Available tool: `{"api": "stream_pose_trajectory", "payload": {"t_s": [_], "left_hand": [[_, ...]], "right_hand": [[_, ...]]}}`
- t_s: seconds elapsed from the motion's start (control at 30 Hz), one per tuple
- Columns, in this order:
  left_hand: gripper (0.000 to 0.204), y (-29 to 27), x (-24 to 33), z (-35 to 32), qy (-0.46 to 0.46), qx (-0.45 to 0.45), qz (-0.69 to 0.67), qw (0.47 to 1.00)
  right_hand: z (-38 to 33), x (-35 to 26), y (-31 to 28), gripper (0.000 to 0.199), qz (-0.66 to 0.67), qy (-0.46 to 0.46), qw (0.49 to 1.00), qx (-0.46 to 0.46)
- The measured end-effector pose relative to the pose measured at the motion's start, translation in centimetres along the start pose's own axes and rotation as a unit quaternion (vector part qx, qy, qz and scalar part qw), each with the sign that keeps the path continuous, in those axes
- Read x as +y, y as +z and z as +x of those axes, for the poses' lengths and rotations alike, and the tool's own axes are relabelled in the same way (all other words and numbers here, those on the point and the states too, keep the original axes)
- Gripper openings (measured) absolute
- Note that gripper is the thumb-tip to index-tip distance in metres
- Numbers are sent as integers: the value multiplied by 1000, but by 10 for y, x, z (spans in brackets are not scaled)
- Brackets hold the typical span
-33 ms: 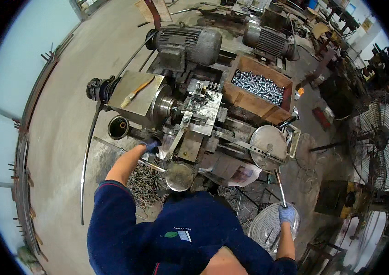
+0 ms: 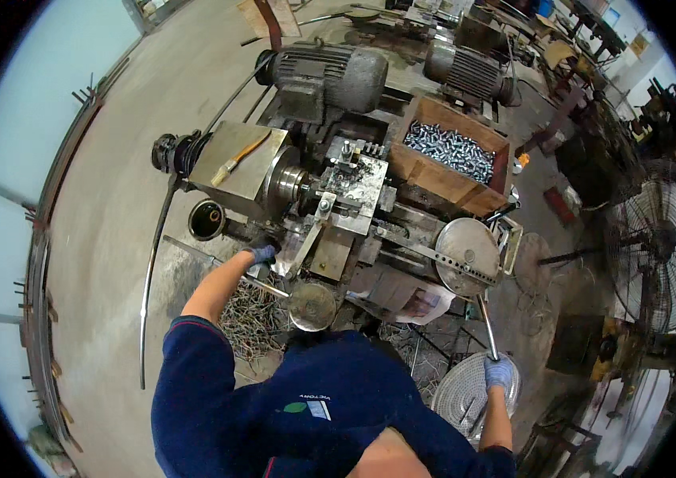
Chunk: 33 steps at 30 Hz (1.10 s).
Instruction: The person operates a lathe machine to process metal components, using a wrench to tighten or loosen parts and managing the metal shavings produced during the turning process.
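Lathe (image 2: 330, 199), one machine, stands on the concrete floor before the person. Head view: the left hand (image 2: 261, 255), gloved, grips one small crank at its near edge; the right hand (image 2: 499, 371) holds one long lever (image 2: 488, 327). Two motors (image 2: 330, 76) sit behind, beside one wooden box (image 2: 425, 171) of metal parts.

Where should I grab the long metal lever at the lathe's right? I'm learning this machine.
Take the long metal lever at its free lower end, where the right hand wraps it. The rod runs down from the round metal disc toward the operator, so come from below, fingers closed around the shaft.
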<state>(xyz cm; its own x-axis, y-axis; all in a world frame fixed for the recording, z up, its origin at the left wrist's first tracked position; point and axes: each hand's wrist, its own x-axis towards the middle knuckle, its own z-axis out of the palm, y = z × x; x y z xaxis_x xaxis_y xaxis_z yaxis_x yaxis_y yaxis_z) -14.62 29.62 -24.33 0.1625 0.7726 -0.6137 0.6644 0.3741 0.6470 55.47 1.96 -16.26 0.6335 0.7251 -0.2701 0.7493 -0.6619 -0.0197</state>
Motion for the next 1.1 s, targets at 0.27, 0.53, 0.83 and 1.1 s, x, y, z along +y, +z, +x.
{"api": "stream_pose_trajectory", "payload": {"t_s": [0.27,0.53,0.83,1.1], "left_hand": [[34,18,-12,6,-39,78,-117,989],[33,-13,35,-50,11,200,-224,954],[48,3,70,-66,146,446,251,847],[40,12,59,-61,41,477,192,857]], "right_hand": [[-17,-31,-30,34,-5,6,1000,0],[-20,-19,-20,35,25,17,1000,-6],[4,-4,6,44,-33,57,998,-24],[-7,-32,-26,47,-5,23,999,-26]]}}
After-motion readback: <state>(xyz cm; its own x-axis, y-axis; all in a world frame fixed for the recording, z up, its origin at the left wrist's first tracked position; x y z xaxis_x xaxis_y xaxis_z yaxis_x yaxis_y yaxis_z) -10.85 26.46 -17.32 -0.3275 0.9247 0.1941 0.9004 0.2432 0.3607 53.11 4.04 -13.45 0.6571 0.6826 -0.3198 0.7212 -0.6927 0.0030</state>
